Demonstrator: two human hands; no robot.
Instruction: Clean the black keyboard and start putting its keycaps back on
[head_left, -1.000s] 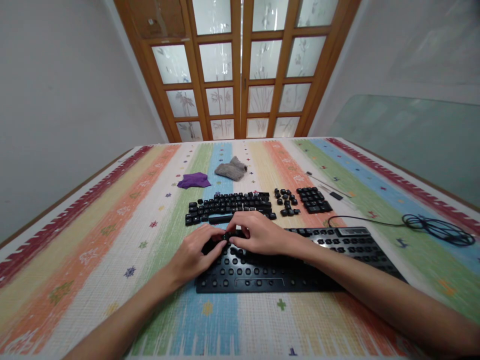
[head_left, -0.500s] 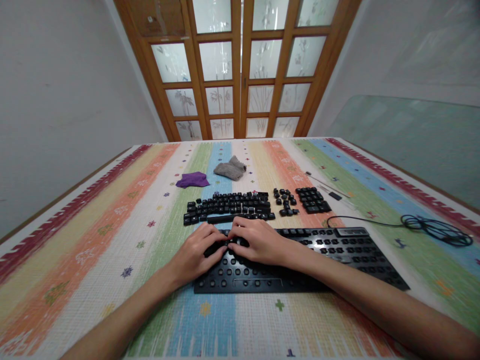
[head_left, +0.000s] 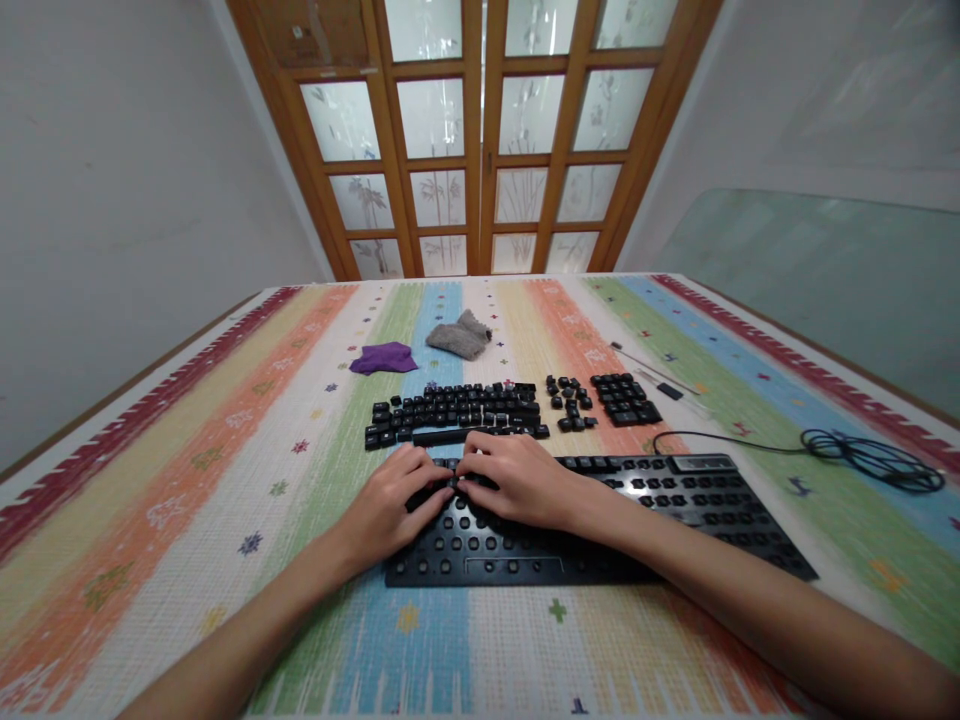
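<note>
A black keyboard (head_left: 570, 570) lies on the striped cloth, most of its keycaps off and its bare key posts showing. My left hand (head_left: 390, 497) rests over its upper left corner, fingers bent and thumb drawn in toward them. Meeting it from the right, my right hand (head_left: 517, 478) reaches across the keyboard with index finger and thumb curled together. The fingertips of both hands nearly touch near the top row. Whatever sits between them is too small and too covered to name. Behind the hands, loose black keycaps (head_left: 457, 408) are laid out in keyboard order, with a long space bar (head_left: 442, 437) in front.
Beyond the keycaps lie a purple cloth (head_left: 384, 358) and a grey cloth (head_left: 459, 337). More keycaps (head_left: 625, 398) form a number block. A thin brush-like tool (head_left: 660, 370) lies to their right. The keyboard's coiled cable (head_left: 874, 460) sits at the far right.
Both hands stay at the same spot on the keyboard, with only slight finger movement. The whole view has shifted very slightly.
</note>
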